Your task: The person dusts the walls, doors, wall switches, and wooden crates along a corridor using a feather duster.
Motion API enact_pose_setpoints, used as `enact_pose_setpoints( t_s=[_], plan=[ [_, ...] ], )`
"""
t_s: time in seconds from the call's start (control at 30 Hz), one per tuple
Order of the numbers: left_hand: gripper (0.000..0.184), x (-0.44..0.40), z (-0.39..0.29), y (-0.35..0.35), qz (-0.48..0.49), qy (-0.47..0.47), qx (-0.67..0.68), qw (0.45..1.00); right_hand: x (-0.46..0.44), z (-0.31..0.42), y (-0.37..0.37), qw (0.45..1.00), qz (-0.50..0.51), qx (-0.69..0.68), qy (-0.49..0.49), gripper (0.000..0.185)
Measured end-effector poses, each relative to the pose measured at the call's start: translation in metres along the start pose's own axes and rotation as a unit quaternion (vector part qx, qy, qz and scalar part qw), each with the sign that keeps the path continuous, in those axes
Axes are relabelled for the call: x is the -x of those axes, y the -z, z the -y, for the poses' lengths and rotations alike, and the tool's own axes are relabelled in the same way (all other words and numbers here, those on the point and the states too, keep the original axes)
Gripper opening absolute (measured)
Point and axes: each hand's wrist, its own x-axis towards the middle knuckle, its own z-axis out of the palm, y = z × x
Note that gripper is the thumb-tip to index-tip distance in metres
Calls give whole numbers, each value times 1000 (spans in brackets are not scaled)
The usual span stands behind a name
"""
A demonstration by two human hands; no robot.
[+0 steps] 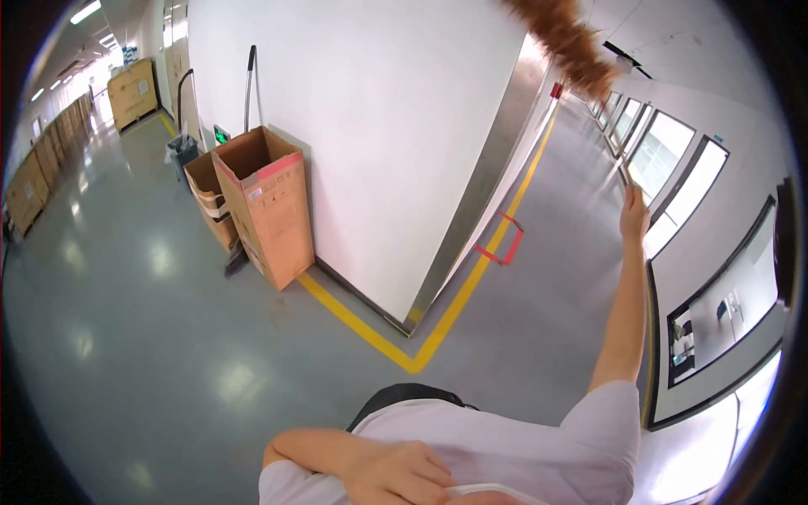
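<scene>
High on the right, my right hand point(633, 215) is closed around the thin handle of a feather duster, with the arm stretched far out. The duster's brown, fluffy head point(568, 46) shows at the top edge, beside the upper part of the metal-trimmed wall corner; whether it touches the wall I cannot tell. Part of the handle is hard to make out. Against the chest of a pale shirt point(513, 446) rests my left hand point(400, 473), back upward, fingers loosely laid on the cloth and partly cut off by the lower edge. Nothing shows in it.
A white wall corner with a metal guard point(471, 202) juts forward, edged by yellow floor tape point(412, 364). Tall cardboard boxes point(273, 210), a bin point(183, 151) and a long-handled tool point(250, 84) stand on the left. Windows point(665, 156) line the corridor on the right.
</scene>
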Motion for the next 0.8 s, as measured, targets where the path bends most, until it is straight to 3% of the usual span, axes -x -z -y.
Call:
enact_pose_setpoints(
  t_s=[0.03,0.1,0.13,0.23,0.4,0.5,0.7,0.77,0.8],
  plan=[
    [26,-1,2,0,3,-1,-2,1000,-18,0,-4,998,-50,-37,14,27],
    [26,-4,6,0,9,-2,-6,1000,-47,15,0,989,49,-95,-99,32],
    [27,-5,7,0,12,-2,-9,1000,-55,13,-10,989,25,-123,-79,33],
    [28,-7,10,-2,18,-2,-19,1000,-53,27,-21,984,75,-131,-90,35],
    [29,-10,13,-1,27,7,-38,999,5,21,-57,984,114,-136,2,29],
    [29,-11,14,-1,21,18,-48,998,57,9,-74,967,239,-80,-28,28],
    [28,-15,19,-3,-10,32,-55,998,185,-44,-126,913,400,64,58,30],
    [28,-16,20,-3,-17,36,-53,998,219,-32,-118,904,400,50,142,32],
    [28,-16,21,-2,-7,39,-50,998,229,-26,-118,878,448,82,145,29]
  ],
)
